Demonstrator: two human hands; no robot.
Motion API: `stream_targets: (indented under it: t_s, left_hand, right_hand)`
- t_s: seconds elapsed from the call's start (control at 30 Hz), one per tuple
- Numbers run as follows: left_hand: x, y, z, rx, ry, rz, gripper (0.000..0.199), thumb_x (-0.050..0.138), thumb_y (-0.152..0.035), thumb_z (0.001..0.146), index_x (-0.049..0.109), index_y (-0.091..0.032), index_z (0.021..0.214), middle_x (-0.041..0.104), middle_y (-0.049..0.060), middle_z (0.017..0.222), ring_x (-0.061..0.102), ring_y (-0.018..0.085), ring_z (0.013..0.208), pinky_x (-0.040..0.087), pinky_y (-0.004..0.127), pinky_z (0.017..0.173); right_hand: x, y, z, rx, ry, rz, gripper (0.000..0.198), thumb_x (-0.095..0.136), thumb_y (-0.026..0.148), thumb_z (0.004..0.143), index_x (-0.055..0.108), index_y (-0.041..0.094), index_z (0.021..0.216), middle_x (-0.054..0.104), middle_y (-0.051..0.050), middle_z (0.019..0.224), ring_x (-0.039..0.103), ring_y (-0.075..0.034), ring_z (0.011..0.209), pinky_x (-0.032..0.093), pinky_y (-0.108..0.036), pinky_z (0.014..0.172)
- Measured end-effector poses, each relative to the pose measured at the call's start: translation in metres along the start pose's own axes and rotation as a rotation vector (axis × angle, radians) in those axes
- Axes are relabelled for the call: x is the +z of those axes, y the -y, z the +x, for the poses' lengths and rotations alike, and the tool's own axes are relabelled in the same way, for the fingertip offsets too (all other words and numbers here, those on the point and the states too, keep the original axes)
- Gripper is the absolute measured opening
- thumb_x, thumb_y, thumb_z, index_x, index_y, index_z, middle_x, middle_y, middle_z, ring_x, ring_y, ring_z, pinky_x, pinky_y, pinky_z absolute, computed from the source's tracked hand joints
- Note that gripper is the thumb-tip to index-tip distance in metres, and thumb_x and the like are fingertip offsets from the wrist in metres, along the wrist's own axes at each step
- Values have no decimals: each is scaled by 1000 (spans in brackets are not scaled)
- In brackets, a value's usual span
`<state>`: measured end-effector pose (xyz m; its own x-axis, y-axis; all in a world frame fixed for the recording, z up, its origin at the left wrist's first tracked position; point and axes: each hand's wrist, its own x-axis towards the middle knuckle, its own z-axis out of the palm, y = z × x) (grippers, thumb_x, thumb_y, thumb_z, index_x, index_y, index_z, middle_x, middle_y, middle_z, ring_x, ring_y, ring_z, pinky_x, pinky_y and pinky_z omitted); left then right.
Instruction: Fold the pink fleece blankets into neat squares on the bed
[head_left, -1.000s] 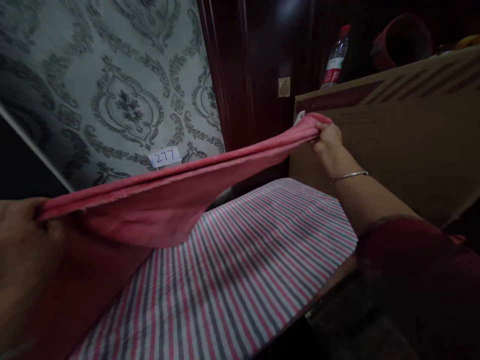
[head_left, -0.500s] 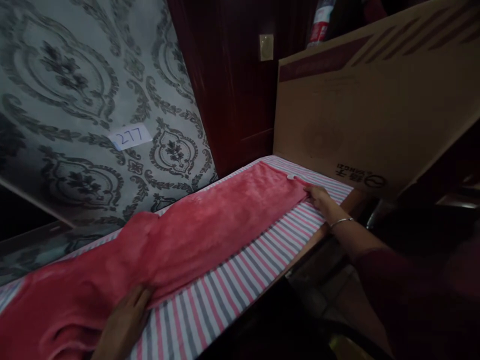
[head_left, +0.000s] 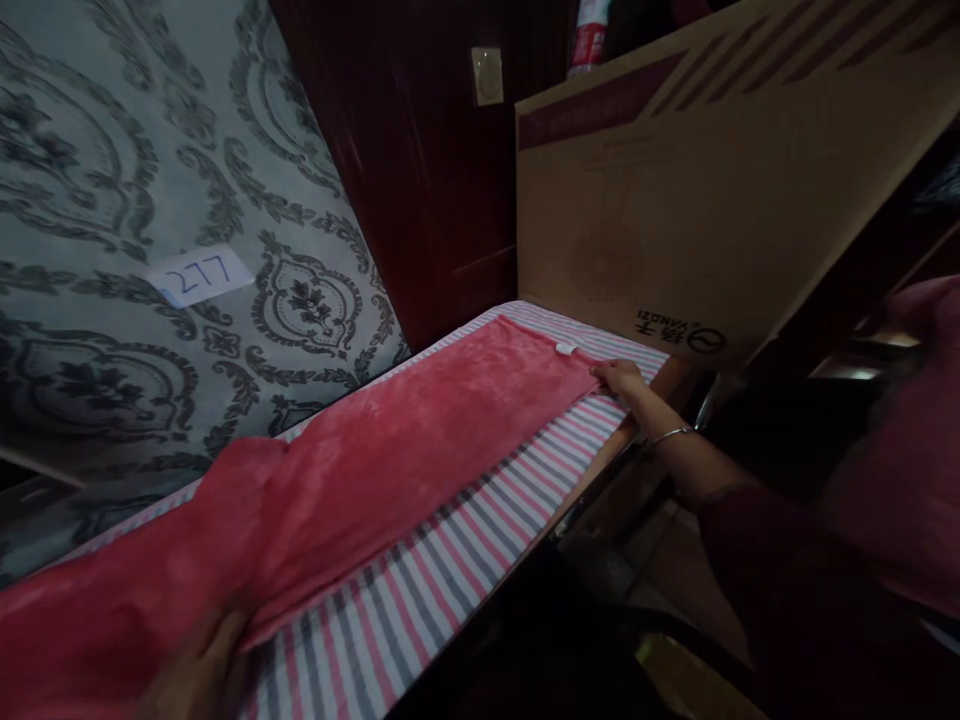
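A pink plush blanket lies in a long folded strip over the striped cloth. At the strip's far right corner, close to a small white tag, my right hand pinches the blanket's edge. My left hand, blurred by motion, is at the near edge on the lower left. Its fingers are closed on the blanket there, partly hidden. Between my hands the blanket is mostly flat, with a raised bunch left of the middle.
A large cardboard box stands behind the right end of the striped surface, with a red-labelled bottle behind its top edge. Patterned wallpaper bearing a paper marked 277 and a dark red wooden panel border the back.
The view has shifted, so the scene sits further left. The blanket's left part is smoother, its loose folds near my left hand drawn out. My right hand still holds the same corner.
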<state>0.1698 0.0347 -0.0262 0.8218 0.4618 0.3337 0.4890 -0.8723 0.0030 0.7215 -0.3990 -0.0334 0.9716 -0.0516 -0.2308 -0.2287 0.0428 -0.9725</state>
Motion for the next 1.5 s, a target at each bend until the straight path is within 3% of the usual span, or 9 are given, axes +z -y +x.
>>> stream_targets:
  t_s: [0.1,0.23,0.47,0.7,0.87,1.07,1.23,1.37,1.5]
  left_hand:
    - [10,-5,-2,43,63,23,35,43,-34,84,72,-23,99,75,10,105,71,29,92,58,40,82]
    - [17,-10,-3,66,26,94,41,36,-31,92,70,-19,111,72,13,114,71,28,93,57,41,84]
    - [25,-22,8,328,-21,131,38,43,-21,86,72,-22,111,75,11,108,71,27,98,57,37,83]
    - [13,-30,9,201,-187,176,38,40,-23,92,67,-17,116,73,14,109,67,31,101,55,43,88]
    - [26,-34,7,280,-5,108,41,38,-16,86,73,-21,109,74,10,101,71,25,91,58,35,79]
    - [6,-43,17,207,25,-112,34,54,-44,86,72,-24,108,76,7,106,73,26,96,60,35,83]
    - [-17,-87,75,164,85,-319,38,45,-50,95,72,-26,105,77,5,108,73,22,99,59,32,88]
    - [-4,-135,161,208,150,-314,39,42,-39,96,73,-18,108,76,10,115,70,24,110,52,36,101]
    - [17,-170,252,81,213,-189,41,42,-20,94,69,-15,124,69,12,132,62,22,124,43,31,109]
  right_hand:
    - [-2,-7,2,-1,12,-54,21,78,9,72,58,17,72,50,6,48,47,-8,40,48,-18,37]
    - [-4,-10,8,-28,26,-94,26,84,15,69,58,17,73,50,6,51,49,-9,43,51,-19,39]
    - [0,-15,13,-142,35,-142,18,77,19,71,61,17,78,50,6,54,47,-11,44,47,-24,40]
    - [3,-14,27,-315,-67,-164,17,65,34,74,61,19,80,50,6,59,46,-11,53,39,-22,48]
    - [2,-30,30,-361,-139,-283,23,70,40,64,61,19,69,51,3,56,45,-14,58,34,-26,53]
    - [1,-36,26,-445,-173,-374,19,62,37,65,64,20,73,57,1,64,49,-17,66,36,-29,62]
    - [3,-36,20,-477,-200,-385,23,59,39,64,64,20,76,59,-1,67,52,-20,69,37,-31,65]
    - [1,-40,22,-482,-191,-413,25,59,42,65,66,20,77,60,-2,66,53,-21,65,37,-31,62]
    - [-2,-45,26,-474,-174,-414,30,61,46,65,68,21,80,62,-2,64,55,-22,63,39,-32,58]
